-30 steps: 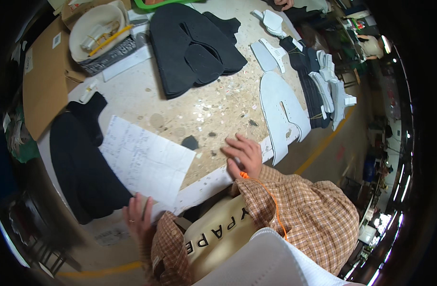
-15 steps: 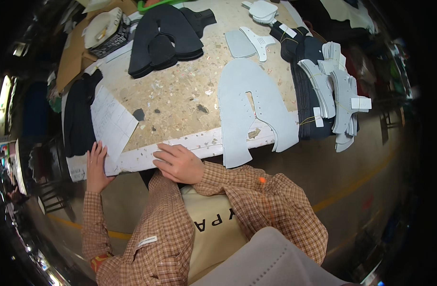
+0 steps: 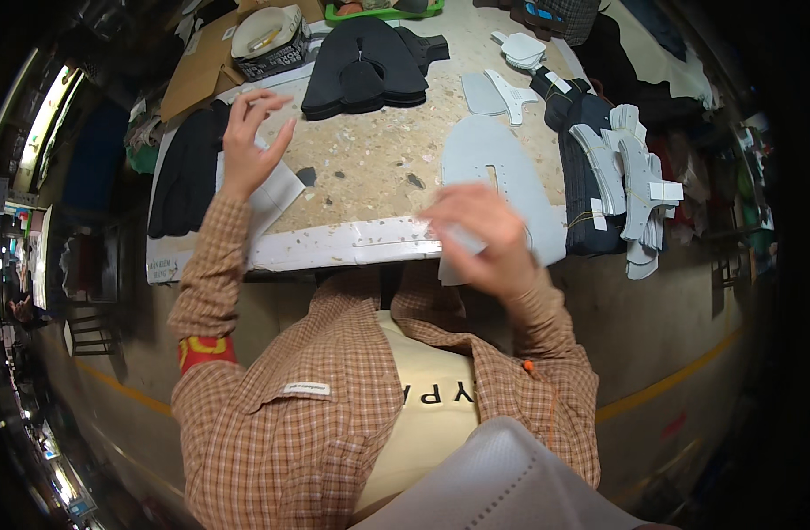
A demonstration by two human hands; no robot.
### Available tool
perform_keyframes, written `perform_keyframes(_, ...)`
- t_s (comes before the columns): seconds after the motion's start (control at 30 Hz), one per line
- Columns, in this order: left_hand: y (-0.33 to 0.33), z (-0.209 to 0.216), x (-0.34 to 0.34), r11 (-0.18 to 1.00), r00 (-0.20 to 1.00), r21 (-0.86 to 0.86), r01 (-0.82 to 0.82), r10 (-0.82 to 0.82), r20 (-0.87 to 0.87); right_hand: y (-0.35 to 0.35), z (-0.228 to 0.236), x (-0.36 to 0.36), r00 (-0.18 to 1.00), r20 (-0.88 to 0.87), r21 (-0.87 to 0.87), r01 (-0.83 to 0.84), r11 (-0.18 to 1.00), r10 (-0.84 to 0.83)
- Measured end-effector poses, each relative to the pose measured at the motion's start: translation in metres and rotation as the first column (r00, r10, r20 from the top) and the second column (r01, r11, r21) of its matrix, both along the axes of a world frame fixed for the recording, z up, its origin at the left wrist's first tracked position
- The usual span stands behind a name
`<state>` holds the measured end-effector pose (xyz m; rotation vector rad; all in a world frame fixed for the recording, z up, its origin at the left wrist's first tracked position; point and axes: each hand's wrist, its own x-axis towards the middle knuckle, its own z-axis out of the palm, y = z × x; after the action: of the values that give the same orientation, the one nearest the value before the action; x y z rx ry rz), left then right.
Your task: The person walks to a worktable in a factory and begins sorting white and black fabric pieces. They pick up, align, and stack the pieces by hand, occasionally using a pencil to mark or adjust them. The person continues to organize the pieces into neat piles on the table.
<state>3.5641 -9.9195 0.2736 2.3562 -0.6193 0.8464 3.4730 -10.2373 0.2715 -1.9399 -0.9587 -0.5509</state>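
"What lies farthest left on the table point(image 3: 369, 212)?"

"Black cut pieces point(image 3: 184, 181), along its left side, with a cardboard box point(image 3: 200, 66) behind them."

"And the person's left hand point(image 3: 256, 137)?"

"Raised just right of the black pieces, its thumb and fingers well apart and nothing between them. A white paper sheet point(image 3: 277, 193) shows partly behind the wrist, and a round-rimmed container point(image 3: 272, 44) stands farther back."

"Moving right?"

"A stack of black arched pieces point(image 3: 365, 62) lies toward the back of the table. Then comes a large light grey panel point(image 3: 489, 141) with a slot, near the front edge."

"Is the right hand point(image 3: 480, 231) on it?"

"It is in front of the panel's lower part, thumb and fingers apart, but it is blurred, so whether it touches the panel cannot be told."

"What is beyond?"

"A white T-shaped piece point(image 3: 512, 97) behind the panel, then a black bundle point(image 3: 590, 168) and tied grey bundles point(image 3: 636, 190) at the right edge."
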Motion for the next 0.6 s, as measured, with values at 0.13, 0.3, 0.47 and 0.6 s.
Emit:
perform_keyframes(0.13, -0.005, -0.034, 0.048, 0.901, 0.987, -0.434, 0.005, 0.064, 0.146, -0.040, 0.015, 0.087, 0.848, 0.082, 0.052, 0.521, 0.852, -0.523)
perform_keyframes(0.3, 0.003, -0.067, 0.050, 0.911, 0.987, -0.405, -0.076, 0.127, 0.099, -0.077, -0.023, 0.242, 0.469, -0.030, -0.194, 0.864, 0.465, -0.883)
perform_keyframes(0.47, -0.002, -0.053, 0.036, 0.933, 0.988, -0.358, -0.019, 0.074, 0.139, -0.094, -0.058, 0.341, 0.095, -0.019, -0.794, 0.604, 0.072, -0.995)
perform_keyframes(0.6, -0.005, -0.042, 0.028, 0.940, 0.985, -0.340, 0.028, 0.032, 0.171, -0.106, -0.067, 0.361, -0.015, -0.179, -0.808, 0.573, 0.138, -0.984)
